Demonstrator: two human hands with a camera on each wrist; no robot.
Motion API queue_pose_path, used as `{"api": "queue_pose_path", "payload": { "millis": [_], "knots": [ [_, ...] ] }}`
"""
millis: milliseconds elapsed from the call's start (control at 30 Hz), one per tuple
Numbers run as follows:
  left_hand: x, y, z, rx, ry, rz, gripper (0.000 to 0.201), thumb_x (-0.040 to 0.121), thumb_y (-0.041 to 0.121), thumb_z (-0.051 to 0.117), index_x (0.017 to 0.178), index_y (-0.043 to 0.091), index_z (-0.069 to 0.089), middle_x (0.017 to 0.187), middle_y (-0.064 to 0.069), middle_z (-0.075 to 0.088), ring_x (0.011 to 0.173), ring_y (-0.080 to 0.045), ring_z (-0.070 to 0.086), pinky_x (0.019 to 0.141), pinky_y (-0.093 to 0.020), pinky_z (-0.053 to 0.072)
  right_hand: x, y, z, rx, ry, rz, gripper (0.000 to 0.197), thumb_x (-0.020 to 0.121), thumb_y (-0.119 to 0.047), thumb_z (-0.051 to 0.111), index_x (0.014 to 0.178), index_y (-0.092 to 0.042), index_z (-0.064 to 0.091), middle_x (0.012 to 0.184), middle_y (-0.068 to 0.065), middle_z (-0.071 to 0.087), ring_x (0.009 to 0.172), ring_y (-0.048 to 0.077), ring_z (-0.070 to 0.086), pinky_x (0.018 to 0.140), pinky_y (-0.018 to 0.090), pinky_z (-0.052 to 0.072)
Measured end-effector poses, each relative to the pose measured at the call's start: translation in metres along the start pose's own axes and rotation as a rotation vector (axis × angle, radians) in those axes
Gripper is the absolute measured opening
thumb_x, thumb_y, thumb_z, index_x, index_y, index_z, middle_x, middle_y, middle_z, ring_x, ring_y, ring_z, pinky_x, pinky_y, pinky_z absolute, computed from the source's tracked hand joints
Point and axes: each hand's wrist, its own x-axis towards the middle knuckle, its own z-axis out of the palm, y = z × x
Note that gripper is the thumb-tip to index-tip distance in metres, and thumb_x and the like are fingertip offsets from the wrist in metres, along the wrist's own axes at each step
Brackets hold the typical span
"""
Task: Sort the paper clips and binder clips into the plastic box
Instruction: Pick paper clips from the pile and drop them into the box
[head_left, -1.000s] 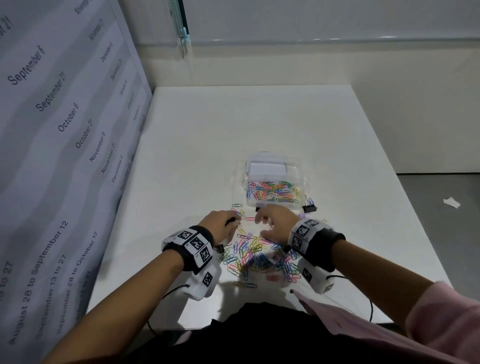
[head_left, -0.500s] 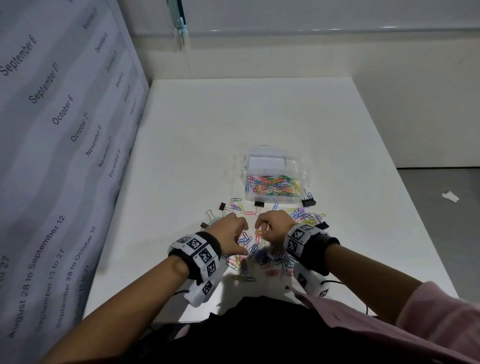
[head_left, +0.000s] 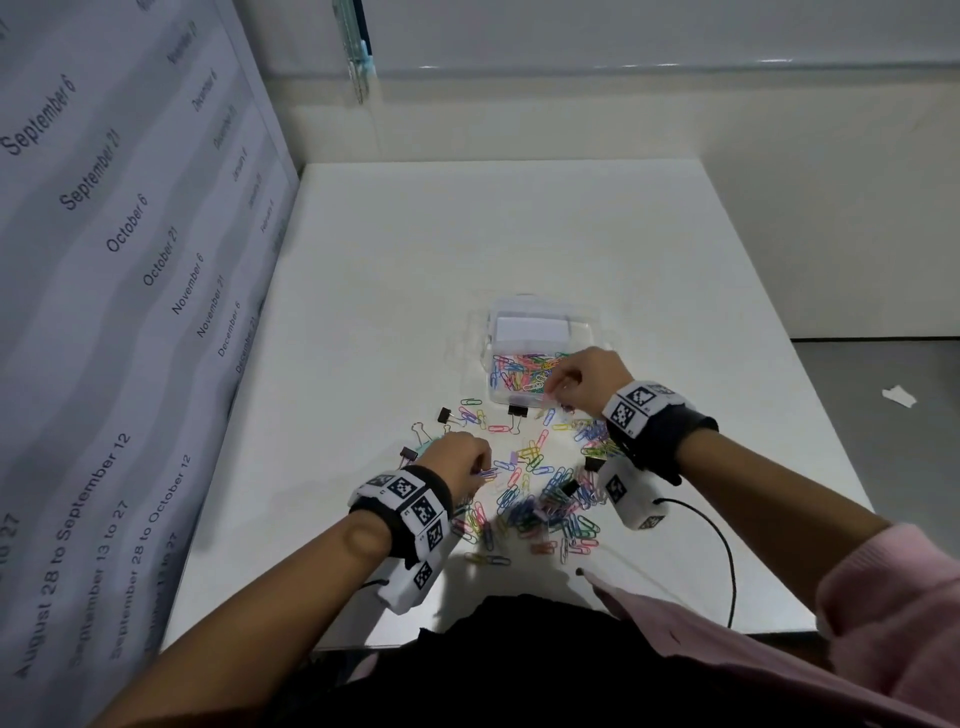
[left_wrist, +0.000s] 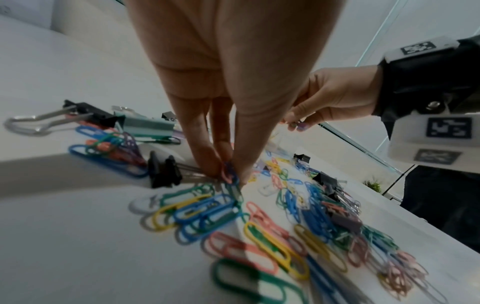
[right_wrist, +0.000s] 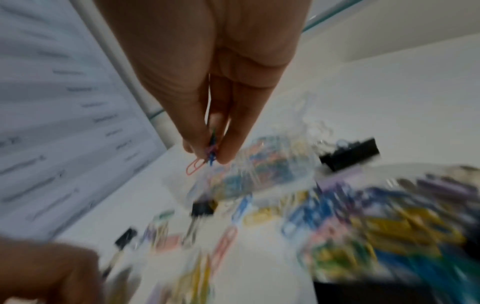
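From the head view I see both hands over the white bench (head_left: 519, 249): my left hand (head_left: 457, 460) is low at the left edge of the loose pile of paper clips (head_left: 540, 499), and my right hand (head_left: 584, 382) is raised at the near right corner of the plastic box (head_left: 540, 325), which stands beyond the pile. The box's near compartment is already full of coloured paper clips, and the far compartment shows only something white. In this view I cannot see what the fingers hold. The left wrist view shows it better: the left fingertips (left_wrist: 207, 164) are pressed together on a few clips, blue and pink, at the bench surface, with a black binder clip (left_wrist: 163, 172) just beside them and a pale green binder clip (left_wrist: 148, 125) farther back. The same view shows the right hand (left_wrist: 335, 98) from the side, its fingertips closed on something small. The right wrist view is much blurred, but it shows the right fingers (right_wrist: 233, 131) pinching a small bunch of clips, one pink and one blue, hanging above the box (right_wrist: 259, 166). It shows also a black binder clip (right_wrist: 350, 152) near the box, which the head view hides behind my hand. Other black binder clips (head_left: 518, 411) lie scattered between the box and the pile.
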Motion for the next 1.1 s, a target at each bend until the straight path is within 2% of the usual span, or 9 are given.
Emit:
{"api": "queue_pose_path", "payload": {
  "millis": [100, 267, 433, 500, 600, 700, 800, 967, 1100],
  "knots": [
    [0.003, -0.003, 0.000, -0.014, 0.003, -0.016, 0.014, 0.085, 0.011, 0.061, 0.098, 0.009, 0.064, 0.103, -0.009, 0.068, 0.097, -0.024, 0.062, 0.083, -0.029, 0.046, 0.009, -0.001, -0.013, 0.052, 0.124, 0.029, 0.016, 0.080, -0.005, 0.060, 0.087, -0.010, 0.073, 0.091, 0.009, 0.074, 0.072, 0.011, 0.060, 0.072, 0.020, 0.049],
    [0.004, -0.002, -0.001, -0.045, -0.011, -0.034, 0.013, 0.084, 0.008, 0.061, 0.096, 0.007, 0.065, 0.101, -0.010, 0.068, 0.095, -0.024, 0.063, 0.077, -0.025, 0.044, 0.019, 0.005, -0.017, 0.003, 0.137, 0.077, 0.017, 0.084, -0.017, 0.061, 0.100, -0.017, 0.067, 0.117, 0.005, 0.061, 0.091, 0.020, 0.059, 0.075, 0.022, 0.042],
    [0.005, 0.000, -0.002, -0.030, -0.022, -0.032, 0.013, 0.079, 0.009, 0.063, 0.093, 0.008, 0.064, 0.100, -0.010, 0.067, 0.092, -0.025, 0.063, 0.077, -0.029, 0.048, 0.000, 0.003, 0.004, -0.011, 0.017, -0.066, 0.019, 0.083, -0.005, 0.052, 0.089, -0.014, 0.067, 0.098, 0.007, 0.069, 0.062, 0.010, 0.054, 0.058, 0.019, 0.048],
    [0.005, 0.001, -0.003, -0.008, -0.023, -0.032, 0.011, 0.079, 0.009, 0.064, 0.089, 0.010, 0.060, 0.099, -0.010, 0.065, 0.093, -0.026, 0.062, 0.079, -0.031, 0.048, -0.011, 0.000, 0.019, -0.090, -0.128, -0.120, 0.014, 0.081, -0.010, 0.059, 0.092, -0.015, 0.067, 0.096, 0.005, 0.068, 0.067, 0.008, 0.054, 0.066, 0.023, 0.050],
    [0.005, 0.002, -0.004, -0.008, 0.006, -0.021, 0.015, 0.076, 0.008, 0.066, 0.079, 0.015, 0.053, 0.091, -0.007, 0.056, 0.087, -0.027, 0.060, 0.075, -0.031, 0.047, -0.020, 0.001, 0.044, -0.266, -0.356, -0.150, 0.046, 0.068, -0.028, 0.076, 0.109, -0.016, 0.058, 0.112, 0.007, 0.054, 0.095, 0.019, 0.051, 0.082, 0.029, 0.044],
    [0.004, 0.003, -0.002, 0.000, 0.031, 0.007, 0.017, 0.075, 0.005, 0.064, 0.074, 0.015, 0.050, 0.082, -0.001, 0.048, 0.077, -0.024, 0.056, 0.072, -0.032, 0.046, -0.029, 0.005, 0.068, -0.366, -0.414, -0.159, 0.077, 0.059, -0.042, 0.082, 0.122, -0.017, 0.044, 0.120, 0.008, 0.038, 0.106, 0.025, 0.043, 0.092, 0.036, 0.044],
    [0.003, 0.003, -0.001, -0.022, 0.040, 0.009, 0.021, 0.074, 0.004, 0.062, 0.067, 0.017, 0.046, 0.067, 0.006, 0.046, 0.074, -0.023, 0.057, 0.071, -0.034, 0.047, -0.039, 0.005, 0.081, -0.283, -0.393, -0.147, 0.066, 0.064, -0.036, 0.080, 0.117, -0.015, 0.045, 0.116, 0.008, 0.039, 0.099, 0.023, 0.045, 0.087, 0.033, 0.043],
    [0.004, 0.002, 0.000, -0.055, 0.053, -0.011, 0.033, 0.073, 0.004, 0.064, 0.059, 0.022, 0.039, 0.061, 0.009, 0.045, 0.068, -0.018, 0.052, 0.056, -0.022, 0.036, -0.036, 0.005, 0.073, -0.169, -0.367, -0.117, 0.037, 0.073, -0.018, 0.071, 0.107, -0.012, 0.056, 0.091, -0.001, 0.048, 0.082, 0.014, 0.043, 0.072, 0.023, 0.032],
    [0.004, 0.001, -0.001, -0.079, 0.038, -0.021, 0.034, 0.072, 0.003, 0.065, 0.059, 0.022, 0.040, 0.065, 0.007, 0.049, 0.076, -0.023, 0.058, 0.066, -0.029, 0.043, -0.033, 0.012, 0.064, -0.065, -0.244, -0.042, 0.022, 0.073, -0.009, 0.064, 0.096, -0.010, 0.064, 0.093, 0.008, 0.068, 0.076, 0.016, 0.052, 0.067, 0.022, 0.037]
  ]
}}
